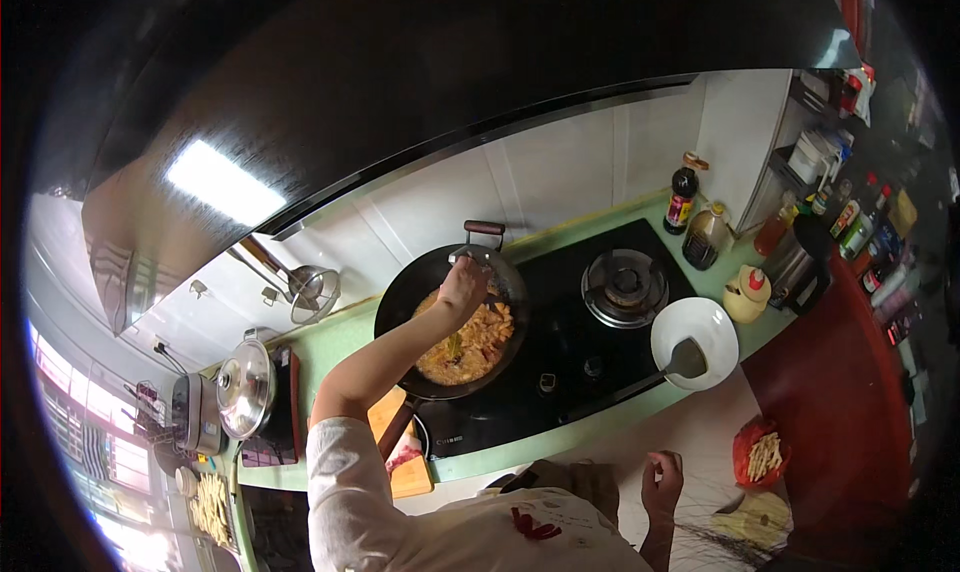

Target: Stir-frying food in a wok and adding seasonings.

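My left hand [463,283] is raised over the far part of a black wok [397,294], its fingers closed around a small, partly hidden item. Inside the wok, chunks of food [480,339] lie in an orange-brown sauce with a green leaf among them. The wok stands on the left side of a black glass hob [547,332]. My right hand [663,482] hangs beside my body, off the counter, its fingers curled; whether they hold anything cannot be seen. A dark spatula [686,359] rests in a white bowl [720,328] at the hob's right end.
A cutting board [412,476] with raw meat lies under the wok's near handle. Soy sauce [681,200], an oil jug [705,238] and a kettle [799,264] stand at the right. A lidded pan [246,384] is on the left counter. The range hood [450,61] overhangs the hob.
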### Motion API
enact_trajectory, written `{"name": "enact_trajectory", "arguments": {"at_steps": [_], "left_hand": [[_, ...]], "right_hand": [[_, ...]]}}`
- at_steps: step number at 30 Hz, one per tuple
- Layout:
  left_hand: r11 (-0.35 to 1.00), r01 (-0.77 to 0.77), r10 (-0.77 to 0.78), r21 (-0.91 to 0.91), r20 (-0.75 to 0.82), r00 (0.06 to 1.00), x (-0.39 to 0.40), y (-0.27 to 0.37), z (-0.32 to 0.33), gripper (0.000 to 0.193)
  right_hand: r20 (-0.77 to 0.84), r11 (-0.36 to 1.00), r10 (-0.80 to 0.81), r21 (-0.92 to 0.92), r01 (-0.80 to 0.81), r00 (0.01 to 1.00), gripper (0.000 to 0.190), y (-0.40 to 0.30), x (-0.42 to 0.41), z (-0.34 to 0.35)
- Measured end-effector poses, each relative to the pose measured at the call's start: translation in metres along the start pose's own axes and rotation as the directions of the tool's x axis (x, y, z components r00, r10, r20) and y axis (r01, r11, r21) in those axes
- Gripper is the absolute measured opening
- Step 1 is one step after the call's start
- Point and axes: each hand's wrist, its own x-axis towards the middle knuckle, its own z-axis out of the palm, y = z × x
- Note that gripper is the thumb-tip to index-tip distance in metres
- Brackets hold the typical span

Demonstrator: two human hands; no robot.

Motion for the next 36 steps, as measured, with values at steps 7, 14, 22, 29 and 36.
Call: {"name": "enact_trajectory", "arguments": {"at_steps": [7, 14, 22, 29, 36], "left_hand": [[0.96, 0.207, -0.189, -0.189, 0.112, 0.976, -0.012, -0.018, -0.005, 0.036], [0.941, 0.055, 0.009, -0.334, 0.189, 0.982, -0.042, -0.016, -0.017, 0.037], [0.921, 0.122, 0.033, -0.371, 0.386, 0.922, -0.029, -0.006, -0.004, 0.05], [0.912, 0.106, 0.033, -0.396, 0.327, 0.944, -0.02, -0.005, -0.011, 0.031], [0.88, 0.089, 0.105, -0.467, 0.373, 0.922, -0.019, -0.014, -0.03, 0.017]], "right_hand": [[-0.03, 1.0, 0.021, -0.002, -0.021, 0.999, 0.012, 0.003, -0.001, -0.007], [0.03, 0.999, 0.012, 0.03, -0.013, 0.999, 0.015, 0.002, 0.009, -0.002], [-0.015, 1.0, -0.024, 0.018, 0.025, 1.0, 0.01, 0.001, 0.007, -0.004], [-0.03, 1.0, -0.025, -0.001, 0.025, 0.999, 0.009, 0.009, 0.002, -0.006], [-0.031, 1.0, -0.024, -0.011, 0.024, 0.999, 0.011, 0.011, 0.0, -0.007]]}}
